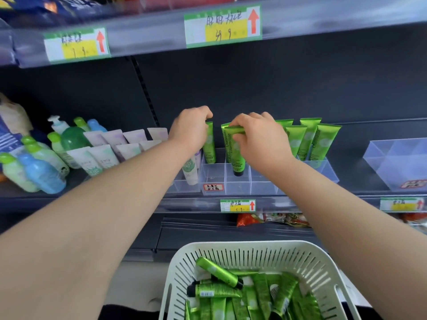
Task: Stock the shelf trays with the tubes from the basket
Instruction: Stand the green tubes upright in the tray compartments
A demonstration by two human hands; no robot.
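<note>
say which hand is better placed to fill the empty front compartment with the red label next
Left, probably. The left hand grips a green plastic tube directly behind that clear tray compartment; the right hand pinches a second green plastic tube one compartment over.

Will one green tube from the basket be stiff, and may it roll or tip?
The green tube looks slim with a flat crimped end, so probably light and squeezable. Its round body may roll. On its small cap it likely tips.
</note>
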